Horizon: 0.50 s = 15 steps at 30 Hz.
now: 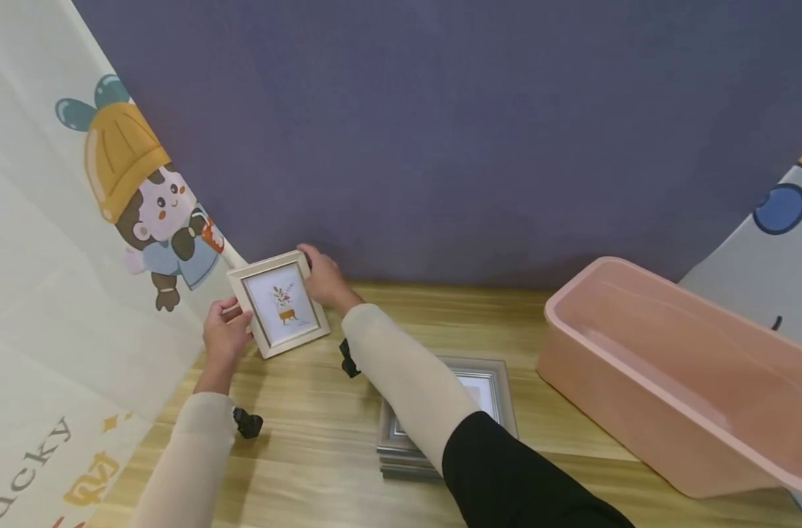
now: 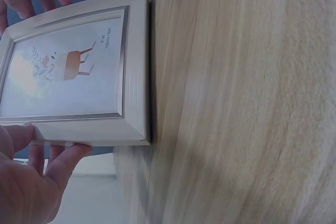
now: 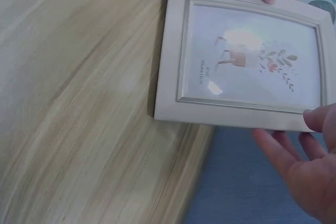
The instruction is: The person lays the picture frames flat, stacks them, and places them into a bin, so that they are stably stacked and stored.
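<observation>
A cream picture frame (image 1: 282,302) with a potted-plant print stands tilted back at the far left of the wooden table. Its lower edge is right at the tabletop in both wrist views. My left hand (image 1: 226,331) grips the left side, thumb on the front and fingers behind. On the opposite side my right hand (image 1: 326,279) pinches the border near the upper corner, its thumb on the front in the right wrist view (image 3: 310,166). Under my right forearm lies a stack of silver-grey picture frames (image 1: 500,396), partly hidden by the sleeve.
A deep pink plastic bin (image 1: 599,389) stands on the right of the wooden table (image 1: 322,440). Behind the table rises a dark blue panel (image 1: 440,147). A white sheet with cartoon prints (image 1: 45,293) borders the left side, close to my left hand.
</observation>
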{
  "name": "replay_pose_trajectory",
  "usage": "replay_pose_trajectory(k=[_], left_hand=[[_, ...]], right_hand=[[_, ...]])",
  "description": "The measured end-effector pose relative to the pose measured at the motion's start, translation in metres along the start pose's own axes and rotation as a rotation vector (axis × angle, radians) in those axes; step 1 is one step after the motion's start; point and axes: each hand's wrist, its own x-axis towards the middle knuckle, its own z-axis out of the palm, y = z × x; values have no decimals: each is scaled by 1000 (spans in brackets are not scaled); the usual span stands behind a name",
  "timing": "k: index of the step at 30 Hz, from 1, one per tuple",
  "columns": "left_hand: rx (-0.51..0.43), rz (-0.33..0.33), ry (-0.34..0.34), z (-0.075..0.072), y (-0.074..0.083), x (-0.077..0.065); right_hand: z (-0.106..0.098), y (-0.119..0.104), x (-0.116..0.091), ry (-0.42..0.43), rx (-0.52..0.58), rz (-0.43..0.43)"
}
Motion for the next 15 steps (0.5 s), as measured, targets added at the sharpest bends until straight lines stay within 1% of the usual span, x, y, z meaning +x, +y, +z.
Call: replay_pose_trajectory(k=[3,8,15], left_hand=[[-9,15,-3,1,0,-1],[-6,26,-5,2,-1,-3],[2,16,-8,0,0,-2]], right_hand=[[0,1,0,51,-35,4],[0,5,2,125,-129,-11],[0,6,1,132,-130,-15]])
